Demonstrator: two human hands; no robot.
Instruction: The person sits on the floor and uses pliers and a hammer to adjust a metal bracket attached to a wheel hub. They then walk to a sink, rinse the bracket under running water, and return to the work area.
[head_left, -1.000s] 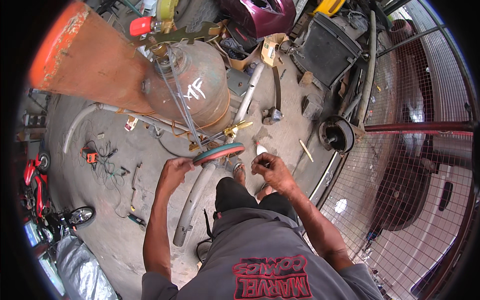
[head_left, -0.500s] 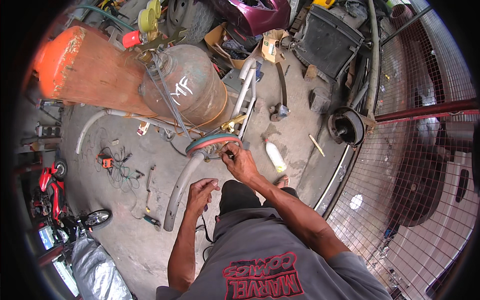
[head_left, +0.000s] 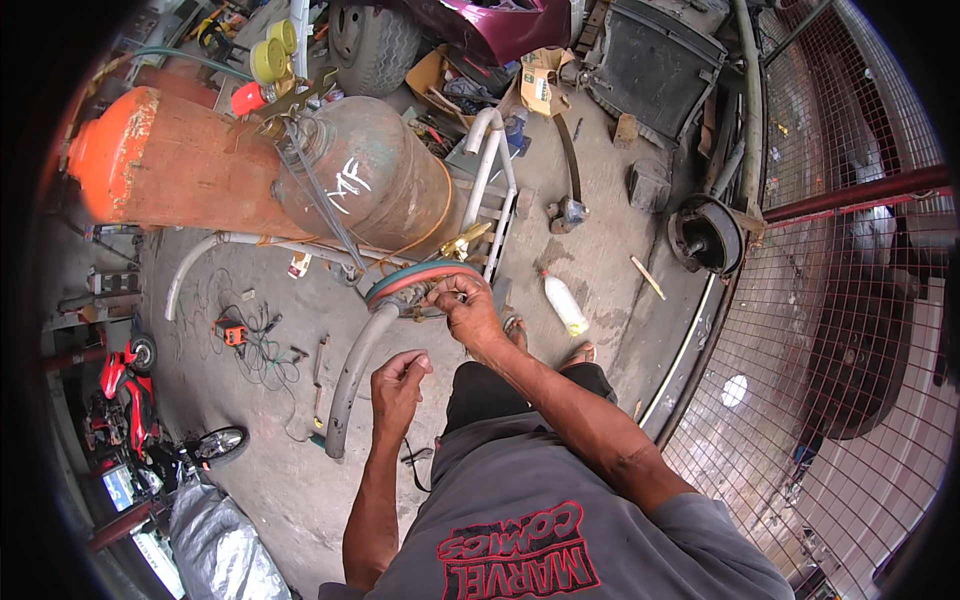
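A looped red and green hose (head_left: 422, 273) hangs over the grey bent pipe of a cylinder cart (head_left: 352, 380). My right hand (head_left: 468, 310) is at the right end of the loop, its fingers pinched together; what they hold is too small to make out. Left of it and lower, my left hand (head_left: 399, 385) is raised off the cart, thumb and curled fingers close together, their grip hidden. Beyond the hose lie a worn orange gas cylinder (head_left: 200, 165) and a rusty dark cylinder (head_left: 375, 170). A brass fitting (head_left: 465, 241) rests just past the loop.
A white bottle (head_left: 565, 303) lies on the concrete to the right, near my feet. An orange box with tangled cables (head_left: 231, 332) sits at left, above a red motorcycle (head_left: 128, 390). Wire mesh fencing (head_left: 800, 330) borders the right; a cardboard box (head_left: 430, 80) stands at the back.
The whole view has shifted slightly. My right hand stays at the hose loop with its fingers turned a little; my left hand remains raised and curled beside the pipe.
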